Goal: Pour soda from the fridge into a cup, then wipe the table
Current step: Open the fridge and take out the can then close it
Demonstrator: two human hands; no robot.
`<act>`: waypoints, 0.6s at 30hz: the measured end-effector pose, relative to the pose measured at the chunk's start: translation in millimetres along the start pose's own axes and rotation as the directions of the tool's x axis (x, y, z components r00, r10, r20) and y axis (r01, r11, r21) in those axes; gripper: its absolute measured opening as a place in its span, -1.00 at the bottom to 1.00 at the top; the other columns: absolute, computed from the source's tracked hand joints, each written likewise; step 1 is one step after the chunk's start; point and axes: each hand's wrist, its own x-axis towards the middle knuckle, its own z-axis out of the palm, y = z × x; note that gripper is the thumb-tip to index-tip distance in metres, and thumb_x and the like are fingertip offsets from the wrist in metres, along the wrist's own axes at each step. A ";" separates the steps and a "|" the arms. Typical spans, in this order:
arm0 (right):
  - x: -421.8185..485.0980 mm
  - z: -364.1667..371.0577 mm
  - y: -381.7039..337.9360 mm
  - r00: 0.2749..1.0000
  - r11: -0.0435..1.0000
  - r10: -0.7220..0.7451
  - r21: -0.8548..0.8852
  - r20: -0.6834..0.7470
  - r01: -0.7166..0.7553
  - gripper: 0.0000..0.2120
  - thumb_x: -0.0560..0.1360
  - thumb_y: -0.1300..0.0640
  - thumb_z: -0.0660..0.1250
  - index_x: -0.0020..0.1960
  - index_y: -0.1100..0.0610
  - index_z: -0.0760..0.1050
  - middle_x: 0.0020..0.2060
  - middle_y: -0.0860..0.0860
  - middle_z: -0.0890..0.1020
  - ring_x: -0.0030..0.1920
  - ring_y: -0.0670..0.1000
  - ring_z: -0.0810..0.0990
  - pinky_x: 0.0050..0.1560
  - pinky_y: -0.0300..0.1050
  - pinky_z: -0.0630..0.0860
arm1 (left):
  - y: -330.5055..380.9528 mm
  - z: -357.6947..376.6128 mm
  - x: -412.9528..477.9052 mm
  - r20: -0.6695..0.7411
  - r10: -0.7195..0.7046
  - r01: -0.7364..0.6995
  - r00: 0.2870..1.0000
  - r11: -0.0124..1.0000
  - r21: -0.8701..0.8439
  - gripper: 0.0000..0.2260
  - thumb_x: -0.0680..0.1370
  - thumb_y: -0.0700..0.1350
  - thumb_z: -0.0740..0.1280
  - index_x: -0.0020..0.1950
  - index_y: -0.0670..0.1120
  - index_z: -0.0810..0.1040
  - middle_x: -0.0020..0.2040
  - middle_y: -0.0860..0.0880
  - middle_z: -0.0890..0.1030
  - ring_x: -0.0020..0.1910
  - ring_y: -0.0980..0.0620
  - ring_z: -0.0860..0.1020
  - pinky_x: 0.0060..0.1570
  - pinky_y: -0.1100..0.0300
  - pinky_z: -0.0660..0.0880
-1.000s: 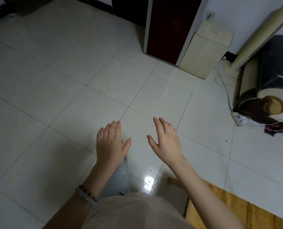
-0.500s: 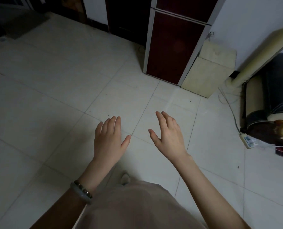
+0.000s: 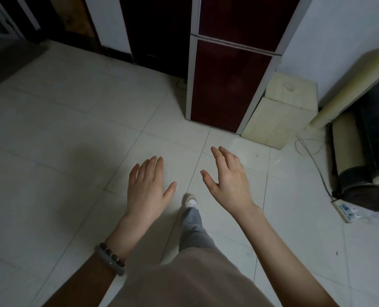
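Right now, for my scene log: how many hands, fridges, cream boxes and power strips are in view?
hands: 2, left hand and right hand
fridge: 1
cream box: 1
power strip: 1
total: 5

Cream box (image 3: 281,111) and power strip (image 3: 344,210) rest on floor (image 3: 51,151).

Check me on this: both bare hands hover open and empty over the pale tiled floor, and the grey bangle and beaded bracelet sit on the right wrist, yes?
Not quite. The head view shows the grey bangle and dark beaded bracelet on the left wrist, not the right. The rest holds: the left hand and the right hand hover open and empty over the pale tiled floor.
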 end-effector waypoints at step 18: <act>321.1 39.4 83.5 0.995 0.990 -0.063 -0.119 0.078 0.072 -0.45 0.40 0.00 0.32 0.31 0.26 0.41 0.19 0.25 0.53 0.10 0.24 0.56 0.03 0.11 0.53 | 3.7 32.5 338.1 0.005 0.045 -0.045 0.999 0.998 0.037 -0.45 0.50 0.14 0.17 0.35 -0.21 0.42 0.28 -0.17 0.51 0.24 -0.14 0.48 0.29 -0.06 0.34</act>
